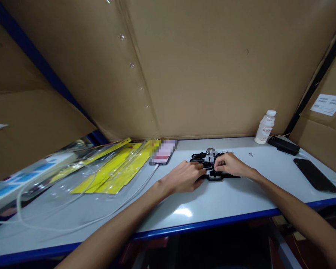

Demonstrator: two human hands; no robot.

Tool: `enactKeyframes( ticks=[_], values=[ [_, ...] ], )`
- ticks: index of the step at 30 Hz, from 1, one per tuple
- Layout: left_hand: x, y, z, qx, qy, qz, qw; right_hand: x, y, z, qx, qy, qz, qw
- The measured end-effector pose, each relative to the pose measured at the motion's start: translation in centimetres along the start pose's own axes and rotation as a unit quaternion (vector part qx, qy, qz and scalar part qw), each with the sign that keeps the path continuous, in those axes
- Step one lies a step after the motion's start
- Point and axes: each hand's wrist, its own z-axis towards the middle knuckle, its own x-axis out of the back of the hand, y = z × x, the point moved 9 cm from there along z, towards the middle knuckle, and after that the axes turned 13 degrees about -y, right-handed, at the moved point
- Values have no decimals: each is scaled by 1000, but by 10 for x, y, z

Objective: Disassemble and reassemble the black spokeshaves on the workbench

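Flat grey hang cards [210, 158] with what look like coiled black cables [197, 155] lie in an overlapping row on the table. My left hand [186, 175] rests at the near left of this row, fingers curled over the edge of the nearest card. From the right, my right hand [230, 164] reaches in with thumb and fingertips pinched together at the black cable on that same card. Both hands cover parts of the cards, and the exact finger contact is small and partly hidden.
The pale table [168, 216] has a blue front edge. Yellow cards in clear bags [114, 168] lie left, beside a phone [164, 152] on a white cable [140, 190]. At right are a bottle [265, 127], a black box-like device [283, 145] and a dark phone [315, 175]. Cardboard [198, 74] walls the back.
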Motion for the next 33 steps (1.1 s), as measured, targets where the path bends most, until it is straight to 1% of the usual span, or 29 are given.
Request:
enactKeyframes(
  ticks=[7, 10, 13, 16, 19, 21, 22, 24, 27, 30, 33],
  values=[
    [0, 1, 0, 2, -5, 2, 1000, -5, -8, -1, 9, -6, -10, 1000],
    [0, 1, 0, 4, -4, 4, 1000, 2, -9, -3, 3, 11, -16, 1000],
    [1, 1, -1, 4, -4, 3, 1000, 26, -6, -9, -20, 64, -38, 997],
    [1, 1, -1, 3, -3, 2, 1000, 61, 3, -23, -69, 134, -81, 985],
    [2, 1, -1, 0, -2, 1, 1000, 97, 21, -43, -150, 193, -141, 959],
    [1, 1, -1, -2, 1, 2, 1000, 116, 37, -58, -216, 213, -183, 935],
    [1, 0, -1, -4, 3, 2, 1000, 123, 46, -66, -250, 213, -203, 923],
    [0, 0, -1, -8, 7, 4, 1000, 130, 65, -79, -315, 192, -232, 900],
    [-2, 0, -1, -14, 16, 7, 1000, 130, 91, -91, -388, 132, -253, 877],
    [-3, 0, -1, -19, 25, 7, 999, 123, 107, -91, -416, 66, -258, 869],
    [-2, 2, 0, -25, 33, 3, 999, 112, 114, -83, -412, 11, -256, 874]
  ],
)
